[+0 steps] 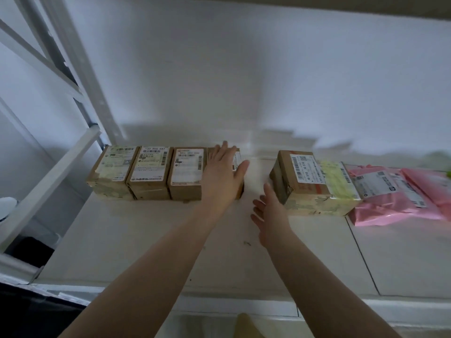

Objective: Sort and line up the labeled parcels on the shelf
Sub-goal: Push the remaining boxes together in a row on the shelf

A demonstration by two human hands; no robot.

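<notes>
Two bare forearms reach up from the bottom of the frame over the white shelf [151, 240]. At centre, the left hand [223, 172] lies flat with fingers straight and spread on top of the fourth box [238, 162], the right-hand end of a row of four brown cardboard boxes standing side by side and touching, left of centre. The first box [112, 170] carries a pale label with a barcode along its top edge; its print is too blurred to read. The second box [150, 170] has a white label headed "133 R06 DA7" or close to it, with barcodes below. The third box [186, 172] bears a white label with a red mark at its top and a barcode down its right edge.

The right hand [269, 209], lower centre, is open with fingers straight, its fingertips at the left side of a fifth box [305, 181]; whether they touch it cannot be told. That box stands apart from the row, right of centre, tilted, with a label reading "J6 S10" twice beside barcodes. A yellowish parcel [335, 179] lies against its right side, and pink mailer bags [390, 203] with white labels lie at the right edge.
</notes>
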